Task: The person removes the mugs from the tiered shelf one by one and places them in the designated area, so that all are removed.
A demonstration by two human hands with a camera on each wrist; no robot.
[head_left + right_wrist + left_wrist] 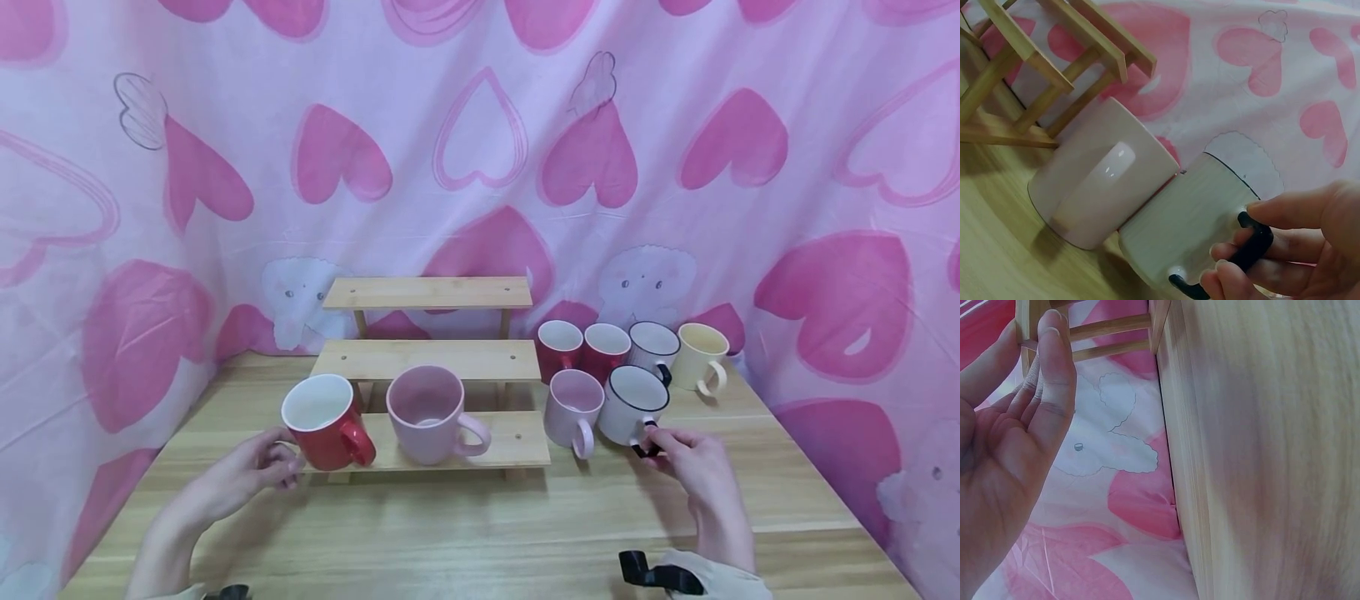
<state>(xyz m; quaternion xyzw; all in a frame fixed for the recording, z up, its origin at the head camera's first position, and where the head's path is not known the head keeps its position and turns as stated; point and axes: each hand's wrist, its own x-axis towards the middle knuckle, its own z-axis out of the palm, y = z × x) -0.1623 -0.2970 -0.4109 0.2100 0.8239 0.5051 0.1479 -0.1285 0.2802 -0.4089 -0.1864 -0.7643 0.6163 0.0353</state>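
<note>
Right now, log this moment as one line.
right hand: grips black handle of front white mug | left hand: near left end of bottom shelf, contact unclear | bottom shelf: red mug, pink mug

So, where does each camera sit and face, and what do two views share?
On head: facing forward and down at rack and mugs; left hand and right hand show.
On left wrist: facing rack and curtain; left hand shows.
On right wrist: facing held mug; right hand shows.
Head and right wrist share that mug.
</note>
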